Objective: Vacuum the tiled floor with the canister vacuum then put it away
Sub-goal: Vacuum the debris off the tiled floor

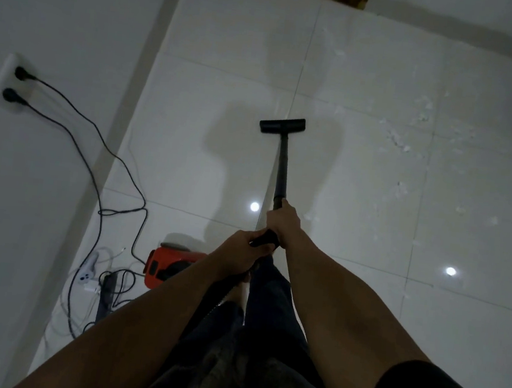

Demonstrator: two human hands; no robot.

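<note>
Item: canister vacuum [171, 264], orange and black, on the tiled floor [353, 251] at lower left, just behind the left forearm and partly hidden by it.
Wand [283, 165]: black, straight, running forward from the hands to the floor head [282, 125], which sits flat on a tile near a grout line.
Left grip [243, 246]: clamped round the black handle [265, 239] at the near end of the wand.
Right grip [283, 219]: clamped round the wand just ahead of the handle, arm extended.
Debris [414, 122]: pale scraps scattered over the tiles to the right of the floor head, well apart from it.
Wall socket [7, 82]: white, on the left wall [61, 15], two dark plugs inserted.
Cords [95, 145]: dark, trailing from the socket down to the floor beside the canister.
Power strip [88, 271]: white, among tangled leads by the wall.
Trousers [268, 305]: dark, below the hands.
</note>
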